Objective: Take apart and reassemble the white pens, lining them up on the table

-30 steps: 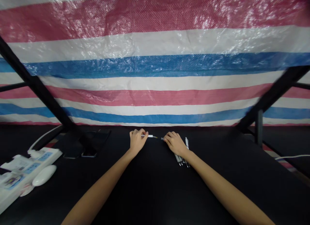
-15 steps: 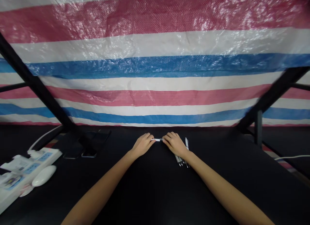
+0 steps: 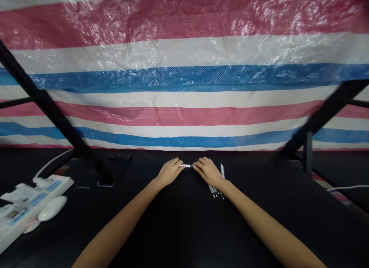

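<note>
A thin white pen (image 3: 187,166) lies level between my two hands, above or on the black table. My left hand (image 3: 170,172) pinches its left end between thumb and fingers. The right end, which looks clear or grey, is held in the fingertips of my right hand (image 3: 208,171). Several white and grey pens (image 3: 213,191) lie close together on the table under and beside my right hand and wrist, partly hidden by them. One of these pens (image 3: 222,170) sticks up past the right side of that hand.
On the left lies a white power strip (image 3: 37,200) with plugs, beside a white mouse (image 3: 53,208). Dark phone-like devices (image 3: 106,181) lie near the left black frame bar (image 3: 63,122). Another black bar (image 3: 317,118) stands right. Behind hangs a striped sheet (image 3: 184,116).
Both hands keep nearly the same place and grip. The gap by the right fingertips looks slightly darker at the pen's right end; the pen has otherwise barely moved.
</note>
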Motion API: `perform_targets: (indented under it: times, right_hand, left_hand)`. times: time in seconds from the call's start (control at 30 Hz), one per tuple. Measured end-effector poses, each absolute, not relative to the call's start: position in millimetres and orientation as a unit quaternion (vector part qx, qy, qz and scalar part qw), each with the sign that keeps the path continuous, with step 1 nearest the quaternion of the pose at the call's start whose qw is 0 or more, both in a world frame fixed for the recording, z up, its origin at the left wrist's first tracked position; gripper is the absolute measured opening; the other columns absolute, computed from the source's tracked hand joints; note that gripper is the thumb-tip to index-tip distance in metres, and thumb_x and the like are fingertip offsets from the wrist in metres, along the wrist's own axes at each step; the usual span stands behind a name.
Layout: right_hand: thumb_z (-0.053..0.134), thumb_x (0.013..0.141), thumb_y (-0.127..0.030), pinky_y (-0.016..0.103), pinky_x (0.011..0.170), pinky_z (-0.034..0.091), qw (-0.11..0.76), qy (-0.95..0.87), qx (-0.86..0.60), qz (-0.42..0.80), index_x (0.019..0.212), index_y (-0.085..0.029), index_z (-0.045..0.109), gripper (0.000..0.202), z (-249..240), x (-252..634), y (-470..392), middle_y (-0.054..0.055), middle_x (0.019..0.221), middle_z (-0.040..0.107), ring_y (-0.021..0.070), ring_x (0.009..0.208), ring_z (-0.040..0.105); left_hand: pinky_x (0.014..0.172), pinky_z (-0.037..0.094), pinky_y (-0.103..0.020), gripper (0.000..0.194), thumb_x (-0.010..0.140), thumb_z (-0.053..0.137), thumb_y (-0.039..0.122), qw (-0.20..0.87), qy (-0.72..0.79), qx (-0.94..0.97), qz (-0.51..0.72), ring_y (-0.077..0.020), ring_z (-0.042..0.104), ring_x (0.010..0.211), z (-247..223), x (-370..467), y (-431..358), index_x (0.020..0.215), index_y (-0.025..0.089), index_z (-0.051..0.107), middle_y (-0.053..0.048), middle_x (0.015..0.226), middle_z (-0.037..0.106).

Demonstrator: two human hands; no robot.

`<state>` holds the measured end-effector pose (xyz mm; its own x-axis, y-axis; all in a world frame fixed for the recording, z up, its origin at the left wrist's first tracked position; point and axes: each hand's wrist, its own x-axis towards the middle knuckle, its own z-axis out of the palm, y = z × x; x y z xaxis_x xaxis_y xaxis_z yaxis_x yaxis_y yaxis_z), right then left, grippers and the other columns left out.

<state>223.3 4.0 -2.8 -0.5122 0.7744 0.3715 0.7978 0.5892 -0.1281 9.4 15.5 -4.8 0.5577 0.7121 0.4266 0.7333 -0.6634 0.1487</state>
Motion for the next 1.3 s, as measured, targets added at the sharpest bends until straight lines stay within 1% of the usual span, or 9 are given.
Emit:
perform_targets:
  times: [0.3,0.37,0.5,0.6,0.7,0.93,1.1,1.23,1.3]
  right_hand:
    - [0.030,0.096,-0.032,0.033,0.074,0.037,0.182,-0.875,-0.449,-0.007,0.097,-0.020,0.063,0.034,0.7,223.1,3.0,0.007,0.088,0.060,0.0198,0.085,0.050]
    - [0.030,0.096,-0.032,0.033,0.075,0.037,0.193,-0.873,-0.448,0.008,0.100,-0.020,0.062,0.034,1.5,223.1,2.6,0.007,0.090,0.061,0.0202,0.087,0.051]
    - [0.046,0.091,-0.038,0.034,0.079,0.038,0.234,-0.857,-0.458,0.040,0.115,-0.017,0.052,0.032,1.7,223.8,3.2,0.008,0.095,0.062,0.0215,0.090,0.052]
    - [0.051,0.088,-0.032,0.033,0.076,0.038,0.243,-0.847,-0.471,0.045,0.104,-0.018,0.055,0.022,0.6,224.8,4.7,0.007,0.090,0.063,0.0211,0.086,0.052]
    - [0.048,0.090,-0.030,0.032,0.075,0.037,0.239,-0.858,-0.453,0.038,0.094,-0.019,0.058,0.015,-0.6,225.7,5.7,0.005,0.092,0.064,0.0205,0.087,0.051]
    - [0.038,0.094,-0.034,0.032,0.074,0.036,0.222,-0.870,-0.441,0.017,0.100,-0.022,0.060,0.027,-2.1,225.2,5.7,0.006,0.091,0.062,0.0200,0.086,0.051]
    - [0.032,0.096,-0.032,0.033,0.075,0.039,0.229,-0.867,-0.440,0.041,0.098,-0.021,0.059,0.029,-1.7,224.0,5.4,0.006,0.089,0.061,0.0198,0.084,0.052]
    - [0.044,0.092,-0.031,0.033,0.080,0.040,0.269,-0.861,-0.421,0.094,0.105,-0.020,0.051,0.019,-1.4,224.7,4.7,0.007,0.099,0.060,0.0194,0.089,0.053]
    - [0.048,0.090,-0.029,0.033,0.079,0.041,0.274,-0.859,-0.419,0.105,0.102,-0.020,0.051,0.016,-0.8,225.2,4.4,0.006,0.096,0.060,0.0190,0.088,0.053]
  left_hand:
    - [0.071,0.044,-0.027,0.031,0.095,0.032,0.034,0.044,-0.376,-0.893,-0.243,-0.0150,0.055,0.074,-6.4,9.1,16.4,0.084,0.018,0.055,-0.003,0.082,0.055]
    - [0.071,0.043,-0.028,0.030,0.095,0.033,0.034,0.051,-0.376,-0.893,-0.243,-0.0152,0.055,0.074,-6.1,9.2,16.2,0.085,0.017,0.056,-0.003,0.082,0.056]
    - [0.070,0.042,-0.029,0.030,0.094,0.034,0.035,0.070,-0.398,-0.883,-0.240,-0.0157,0.055,0.073,-4.4,9.8,15.0,0.086,0.017,0.057,-0.004,0.084,0.058]
    - [0.069,0.041,-0.029,0.030,0.094,0.034,0.035,0.073,-0.413,-0.875,-0.242,-0.0155,0.055,0.073,-2.8,10.1,14.2,0.086,0.017,0.057,-0.004,0.084,0.058]
    - [0.069,0.040,-0.029,0.030,0.095,0.034,0.034,0.064,-0.405,-0.880,-0.241,-0.0154,0.055,0.074,-2.1,10.0,14.4,0.087,0.017,0.057,-0.004,0.084,0.059]
    - [0.069,0.041,-0.030,0.029,0.095,0.032,0.032,0.067,-0.375,-0.897,-0.226,-0.0166,0.057,0.074,-8.0,10.9,17.0,0.086,0.017,0.055,-0.004,0.081,0.060]
    - [0.068,0.043,-0.030,0.030,0.095,0.032,0.033,0.083,-0.360,-0.901,-0.227,-0.0169,0.057,0.072,-11.4,12.2,17.3,0.086,0.016,0.055,-0.004,0.079,0.060]
    - [0.069,0.045,-0.029,0.030,0.095,0.031,0.034,0.066,-0.357,-0.899,-0.245,-0.0169,0.057,0.074,-10.5,11.1,17.2,0.087,0.016,0.055,-0.004,0.081,0.060]
    - [0.069,0.045,-0.030,0.032,0.095,0.030,0.035,0.060,-0.359,-0.898,-0.248,-0.0169,0.057,0.074,-10.2,10.4,17.4,0.087,0.016,0.055,-0.004,0.081,0.060]
